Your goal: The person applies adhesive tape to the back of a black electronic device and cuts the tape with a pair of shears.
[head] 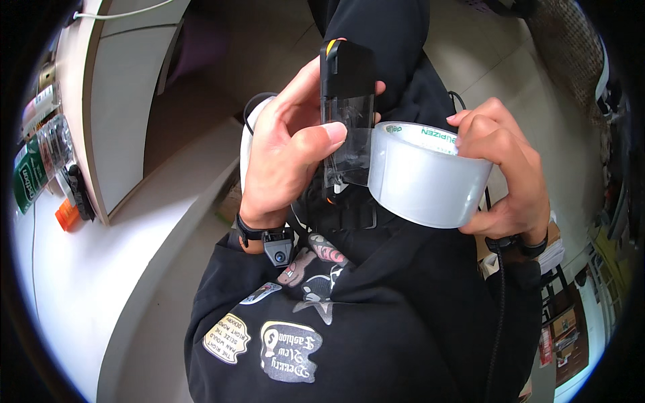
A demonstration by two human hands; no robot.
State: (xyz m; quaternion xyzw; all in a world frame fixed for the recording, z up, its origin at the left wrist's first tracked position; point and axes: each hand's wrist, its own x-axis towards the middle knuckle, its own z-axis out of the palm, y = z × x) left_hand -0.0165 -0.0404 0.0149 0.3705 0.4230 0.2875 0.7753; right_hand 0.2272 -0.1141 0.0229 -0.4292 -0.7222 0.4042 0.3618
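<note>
My left hand grips a black handheld device with orange edging, held upright over my lap. Clear tape covers its lower part, wrinkled in places, and my thumb presses on it. From the device the strip runs to a wide roll of clear packing tape, which sits right beside it. My right hand holds that roll, fingers hooked into the core and thumb under the lower edge. Green print shows on the inside of the core. A small white piece shows at the device's lower end.
To the left stands a white table with a plastic package, an orange packet and a black item. A pale cabinet panel rises beside them. Cardboard boxes lie at lower right. A cord hangs from my right wrist.
</note>
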